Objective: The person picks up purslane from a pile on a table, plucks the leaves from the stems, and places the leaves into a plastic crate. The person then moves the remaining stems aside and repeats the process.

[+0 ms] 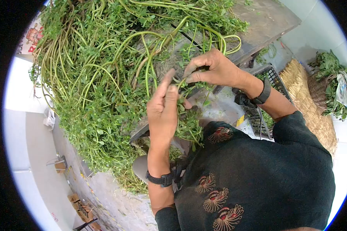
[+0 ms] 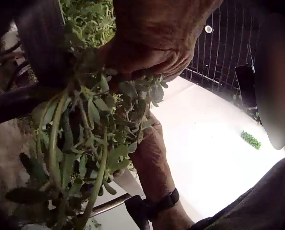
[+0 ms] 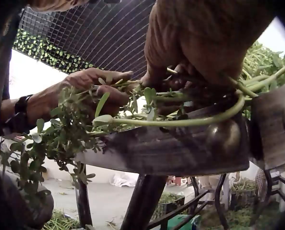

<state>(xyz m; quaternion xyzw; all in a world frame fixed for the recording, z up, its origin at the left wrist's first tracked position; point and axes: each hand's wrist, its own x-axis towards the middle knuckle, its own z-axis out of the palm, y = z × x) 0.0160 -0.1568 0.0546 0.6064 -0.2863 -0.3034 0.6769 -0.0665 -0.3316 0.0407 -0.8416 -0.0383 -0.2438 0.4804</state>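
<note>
Reading the head view as a clock face, the left hand [image 1: 162,111] sits near the centre and the right hand [image 1: 219,69] lies at two o'clock from it. Both pinch the same few green stems [image 3: 181,123] between thumb and fingers, their fingertips close together. The leafy end [image 1: 189,133] of these stems droops at four o'clock from the left hand, near the table's edge. The left wrist view is dark, so the exact count of stems in each hand is hard to judge.

A large pile of greens [image 1: 85,104] spreads from eight round to twelve o'clock, and a bare stretch of table [image 1: 264,23] shows between one and two. A black crate [image 1: 275,81] stands between two and three, with a straw mat [image 1: 316,115] at three.

The stems look light and bendy, the longest one bowing in an arc in the right wrist view. They are probably juicy enough to snap cleanly, perhaps a little slippery once broken. The leaves look soft and likely to bruise or come off, so the firm bare stem, just below the leaves, seems the best place for a light pinch.
</note>
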